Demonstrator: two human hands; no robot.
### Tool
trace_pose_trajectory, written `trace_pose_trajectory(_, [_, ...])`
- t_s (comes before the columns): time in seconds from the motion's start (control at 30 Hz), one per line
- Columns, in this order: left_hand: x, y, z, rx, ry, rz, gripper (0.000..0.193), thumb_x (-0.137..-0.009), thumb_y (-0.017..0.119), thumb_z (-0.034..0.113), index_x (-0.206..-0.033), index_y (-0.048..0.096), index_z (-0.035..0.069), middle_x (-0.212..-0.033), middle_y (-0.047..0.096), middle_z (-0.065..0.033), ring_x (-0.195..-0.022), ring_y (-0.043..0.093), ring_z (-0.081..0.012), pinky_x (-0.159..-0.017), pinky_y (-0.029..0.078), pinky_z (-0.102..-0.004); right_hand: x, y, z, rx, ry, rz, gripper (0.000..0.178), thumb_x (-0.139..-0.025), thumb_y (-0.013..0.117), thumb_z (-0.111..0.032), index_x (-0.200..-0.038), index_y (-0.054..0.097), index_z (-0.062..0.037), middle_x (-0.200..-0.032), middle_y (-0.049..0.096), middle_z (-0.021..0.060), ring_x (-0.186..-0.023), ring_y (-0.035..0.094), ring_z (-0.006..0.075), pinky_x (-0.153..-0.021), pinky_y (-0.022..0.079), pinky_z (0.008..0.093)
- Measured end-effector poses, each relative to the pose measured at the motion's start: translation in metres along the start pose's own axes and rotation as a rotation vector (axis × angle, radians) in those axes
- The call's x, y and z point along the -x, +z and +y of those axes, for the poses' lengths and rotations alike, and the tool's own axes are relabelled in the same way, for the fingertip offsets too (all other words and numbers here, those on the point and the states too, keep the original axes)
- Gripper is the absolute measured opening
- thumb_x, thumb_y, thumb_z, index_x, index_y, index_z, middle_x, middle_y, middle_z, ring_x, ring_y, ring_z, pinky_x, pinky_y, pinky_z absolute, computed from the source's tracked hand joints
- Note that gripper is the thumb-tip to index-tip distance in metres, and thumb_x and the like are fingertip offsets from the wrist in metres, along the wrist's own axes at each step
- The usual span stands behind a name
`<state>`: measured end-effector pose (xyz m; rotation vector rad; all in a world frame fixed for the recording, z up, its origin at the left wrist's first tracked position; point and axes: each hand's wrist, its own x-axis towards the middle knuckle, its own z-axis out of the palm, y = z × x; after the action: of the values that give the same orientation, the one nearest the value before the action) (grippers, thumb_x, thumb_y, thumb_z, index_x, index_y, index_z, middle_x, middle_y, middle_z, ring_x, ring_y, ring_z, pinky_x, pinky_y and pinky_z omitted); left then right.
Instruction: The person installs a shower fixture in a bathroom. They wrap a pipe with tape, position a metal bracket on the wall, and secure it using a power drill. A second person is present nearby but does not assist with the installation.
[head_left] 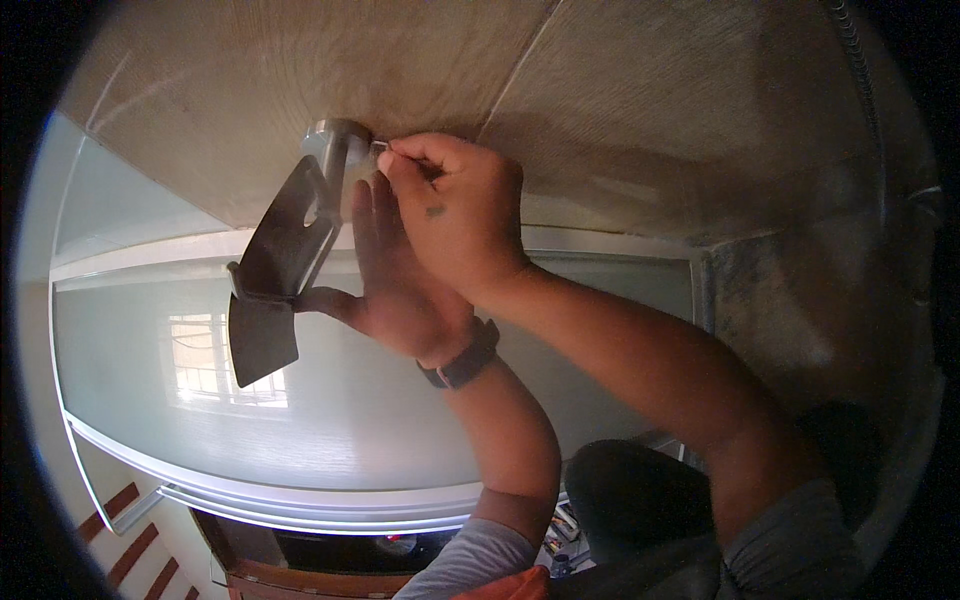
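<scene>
A metal toilet paper holder (270, 235) with a flat cover plate (262, 340) hangs from a round steel wall mount (340, 128) on the brown tiled wall. At the side of this mount, my right hand (460, 205) pinches a thin silver hex key (380, 146) between thumb and finger. Most of the key is hidden in the fingers, and I cannot tell whether its tip sits in the mount. Below it my left hand (405, 290) is open, palm up and fingers stretched toward the mount. Its thumb reaches the holder's lower edge. A dark watch (465, 362) circles the left wrist.
Beneath the hands runs a pale glossy panel (380, 430) with a white frame, reflecting a window. Dark tiles (780, 300) rise at the right, where a ribbed metal hose (856, 60) hangs. A brown wooden piece (300, 580) lies past the panel's lower edge.
</scene>
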<state>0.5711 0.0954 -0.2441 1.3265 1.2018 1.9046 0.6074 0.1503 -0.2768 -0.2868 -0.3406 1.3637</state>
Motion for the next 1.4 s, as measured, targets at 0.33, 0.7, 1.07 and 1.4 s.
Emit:
trace_pose_trajectory(0.33, [0.001,0.000,-0.005,-0.086,-0.087,-0.052,0.134,-0.080,0.031,0.098,-0.149,0.031,-0.017,-0.148,0.042,-0.0278,-0.143,0.039,-0.0361,-0.121,0.032,-0.0446,-0.013,-0.009,0.011,0.038,-0.011,-0.067,0.015,-0.093,0.071,-0.011,-0.092,0.074,0.0041,-0.077,0.075,0.0109,-0.068,0.071,0.0129,-0.061,0.056,0.0288])
trace_pose_trajectory(0.7, [0.004,0.009,-0.001,-0.127,-0.065,0.006,0.132,-0.081,0.025,0.098,-0.146,0.037,-0.016,-0.142,0.048,-0.0251,-0.137,0.044,-0.0335,-0.119,0.034,-0.0425,-0.019,-0.007,0.005,0.063,-0.047,-0.073,0.015,-0.092,0.070,-0.011,-0.090,0.074,0.0040,-0.075,0.074,0.0113,-0.066,0.071,0.0142,-0.061,0.055,0.0300])
trace_pose_trajectory(1.07, [0.002,0.002,-0.011,-0.182,0.019,0.032,0.129,-0.079,0.031,0.098,-0.143,0.045,-0.013,-0.142,0.054,-0.0232,-0.136,0.047,-0.0325,-0.119,0.033,-0.0455,-0.020,-0.005,-0.007,-0.279,0.496,-0.081,0.016,-0.094,0.074,-0.016,-0.094,0.073,0.0000,-0.081,0.073,0.0051,-0.066,0.068,0.0149,-0.060,0.054,0.0306])
trace_pose_trajectory(1.4, [0.007,0.009,-0.008,0.019,-0.015,0.085,0.111,-0.087,0.038,0.091,-0.138,0.052,-0.007,-0.133,0.059,-0.0212,-0.128,0.052,-0.0303,-0.113,0.036,-0.0433,-0.024,-0.025,0.001,-0.576,0.610,-0.300,0.019,-0.103,0.063,-0.022,-0.108,0.068,-0.0047,-0.094,0.068,0.0047,-0.082,0.063,0.0149,-0.077,0.052,0.0309])
